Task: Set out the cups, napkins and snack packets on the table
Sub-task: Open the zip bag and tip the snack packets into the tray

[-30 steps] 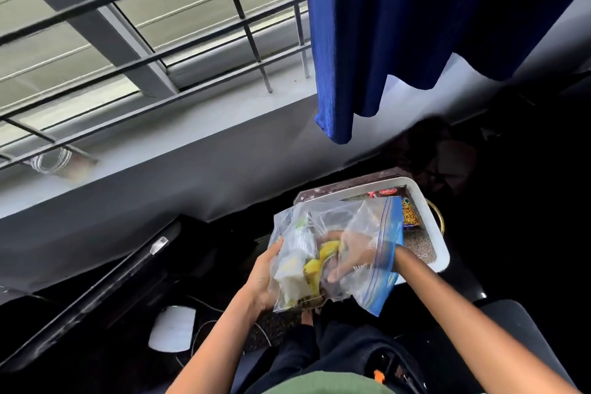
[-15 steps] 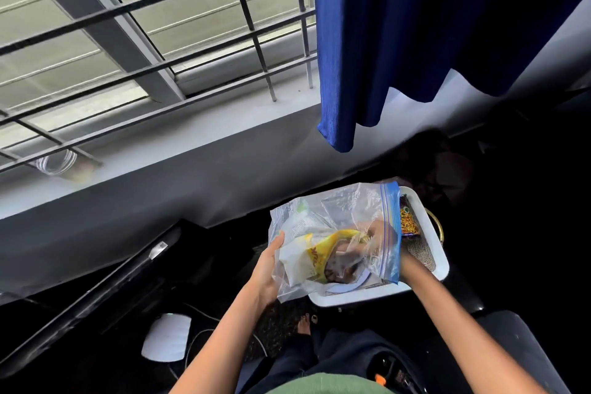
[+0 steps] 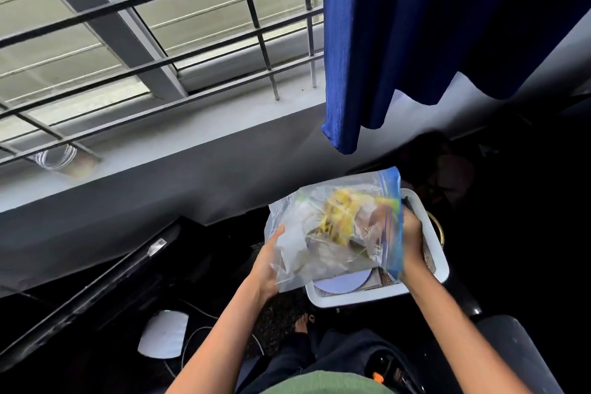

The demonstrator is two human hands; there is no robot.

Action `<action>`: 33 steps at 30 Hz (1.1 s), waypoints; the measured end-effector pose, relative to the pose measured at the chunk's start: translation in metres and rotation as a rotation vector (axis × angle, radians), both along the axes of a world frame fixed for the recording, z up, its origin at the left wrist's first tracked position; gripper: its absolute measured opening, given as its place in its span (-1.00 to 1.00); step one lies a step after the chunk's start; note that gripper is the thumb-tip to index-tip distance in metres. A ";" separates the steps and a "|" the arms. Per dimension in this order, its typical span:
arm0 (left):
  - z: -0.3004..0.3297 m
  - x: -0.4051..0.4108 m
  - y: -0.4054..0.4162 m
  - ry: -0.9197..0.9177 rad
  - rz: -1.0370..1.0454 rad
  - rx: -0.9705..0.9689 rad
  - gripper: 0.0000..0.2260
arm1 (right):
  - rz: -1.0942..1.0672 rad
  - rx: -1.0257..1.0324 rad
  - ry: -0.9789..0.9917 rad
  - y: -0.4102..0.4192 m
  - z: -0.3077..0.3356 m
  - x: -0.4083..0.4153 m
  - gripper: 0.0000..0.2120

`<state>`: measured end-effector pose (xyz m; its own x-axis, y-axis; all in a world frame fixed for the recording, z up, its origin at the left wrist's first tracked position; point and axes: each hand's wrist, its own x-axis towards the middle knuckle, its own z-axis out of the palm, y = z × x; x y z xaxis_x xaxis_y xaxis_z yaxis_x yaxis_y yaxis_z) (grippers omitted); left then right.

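A clear zip bag with a blue seal strip holds a yellow snack packet and white folded napkins. My left hand grips the bag's lower left corner. My right hand holds the blue-edged mouth side of the bag. The bag hangs over a white tray that contains a pale round plate and a woven mat. The contents are blurred by motion.
A grey wall and window sill with black bars rise ahead, and a blue curtain hangs at upper right. A dark slanted bar lies left. A white object with a cable rests on the dark floor.
The bag has turned and lifted over the tray, with the yellow packet shifting up inside. My right hand has come out of the bag and now holds its blue edge.
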<state>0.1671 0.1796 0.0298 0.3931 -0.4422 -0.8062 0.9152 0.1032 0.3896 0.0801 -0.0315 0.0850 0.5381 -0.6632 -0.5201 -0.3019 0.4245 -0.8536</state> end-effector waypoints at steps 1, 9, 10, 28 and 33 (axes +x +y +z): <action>0.000 0.000 0.003 0.000 -0.002 0.004 -0.54 | -0.021 -0.074 -0.003 -0.003 0.002 0.001 -0.76; 0.001 0.004 0.017 0.013 0.043 0.016 -0.56 | -0.080 0.356 -0.009 -0.022 -0.008 -0.005 -0.63; 0.000 0.004 0.020 0.013 0.050 0.024 -0.56 | -0.093 0.420 -0.026 -0.026 -0.011 -0.007 -0.62; -0.021 -0.011 0.083 -0.007 0.196 0.244 -0.72 | -0.264 0.458 0.311 -0.027 -0.099 -0.004 -0.63; -0.017 -0.014 0.082 0.011 0.222 0.243 -0.73 | -0.188 0.539 0.358 -0.028 -0.114 0.021 -0.61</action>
<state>0.1534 0.2619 0.0128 0.4487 -0.1412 -0.8825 0.8852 0.2059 0.4171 0.1015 -0.0591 -0.0287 0.1716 -0.3264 -0.9295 -0.4056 0.8364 -0.3686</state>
